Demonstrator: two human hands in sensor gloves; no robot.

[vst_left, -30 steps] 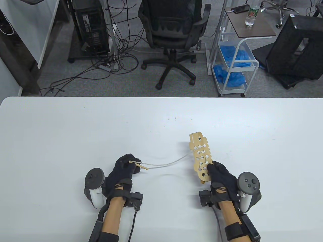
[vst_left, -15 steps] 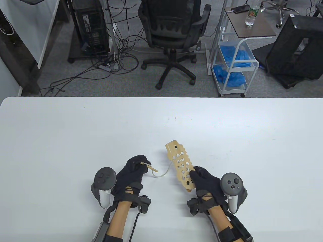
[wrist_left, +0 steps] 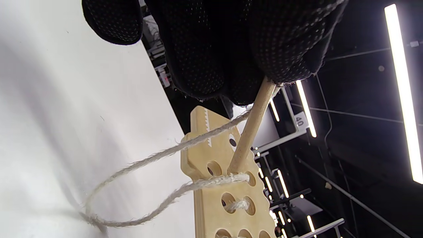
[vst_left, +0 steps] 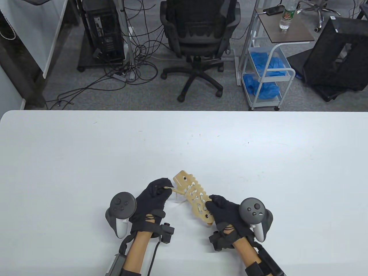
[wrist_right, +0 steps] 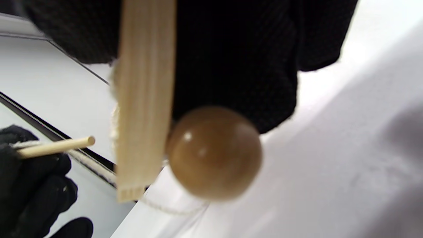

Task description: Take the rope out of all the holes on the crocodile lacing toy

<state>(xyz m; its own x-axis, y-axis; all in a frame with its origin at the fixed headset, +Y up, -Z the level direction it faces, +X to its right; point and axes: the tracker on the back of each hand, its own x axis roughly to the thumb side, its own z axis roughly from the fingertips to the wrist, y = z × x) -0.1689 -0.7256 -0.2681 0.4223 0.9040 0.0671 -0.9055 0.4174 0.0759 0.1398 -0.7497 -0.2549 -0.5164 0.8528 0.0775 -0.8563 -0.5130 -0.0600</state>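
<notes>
The wooden crocodile lacing toy is held tilted above the table, and my right hand grips its near end. White rope is laced through several of its holes and hangs in a slack loop on its left. My left hand pinches the wooden needle at the rope's end. In the left wrist view the needle has its tip at a hole near the crocodile's head. In the right wrist view the board appears edge-on, with a brown wooden bead against its side.
The white table stretches wide on both sides and ahead of the hands. Beyond its far edge stand an office chair, a wheeled cart with blue material, and a computer tower with cables.
Both hands have come together toward the table's middle. The toy moved left and nearer, the taut rope went slack into a small loop, and the needle tip now meets the board.
</notes>
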